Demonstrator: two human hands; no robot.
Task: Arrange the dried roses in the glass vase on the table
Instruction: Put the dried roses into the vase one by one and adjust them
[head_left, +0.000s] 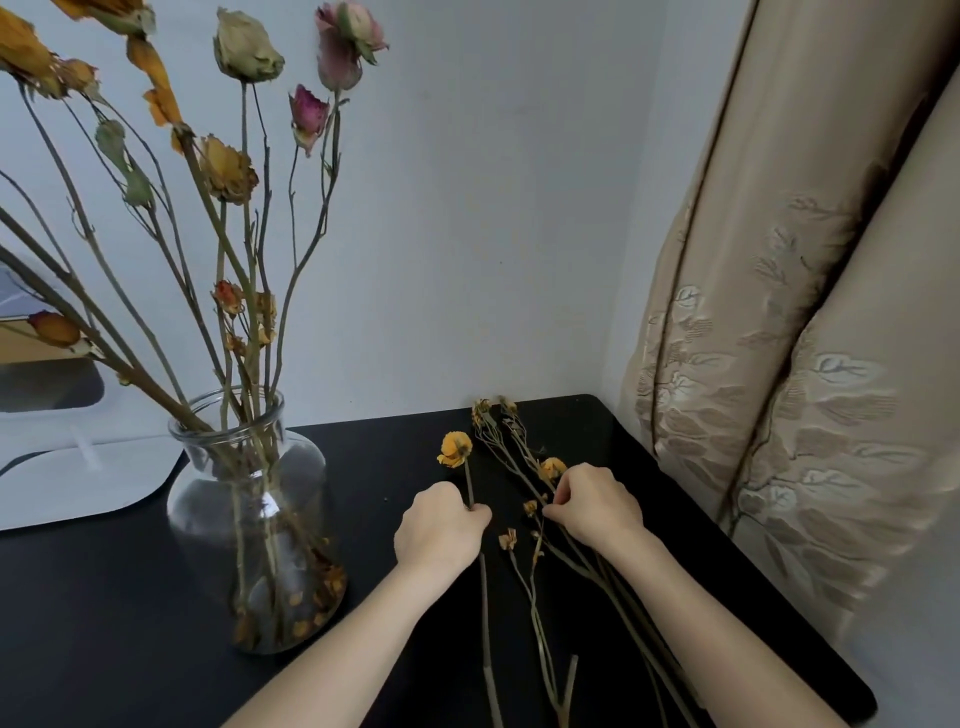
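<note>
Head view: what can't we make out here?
- Left hand fingers: head view, curled under the hand round one stem.
- Right hand: which loose stems it pinches; its back hides the fingertips.
- Stem ends: cut off by bottom edge.
- Vase roses: top-left blooms cut by frame edge.

Table (104, 597) black; vase (244, 499) clear; loose rose (455, 450) yellow-orange; bunch (514, 464) olive-brown; upper blooms (247, 49) cream and pink; curtain (831, 364) beige, leaf-patterned; wall (493, 208) pale grey.
</note>
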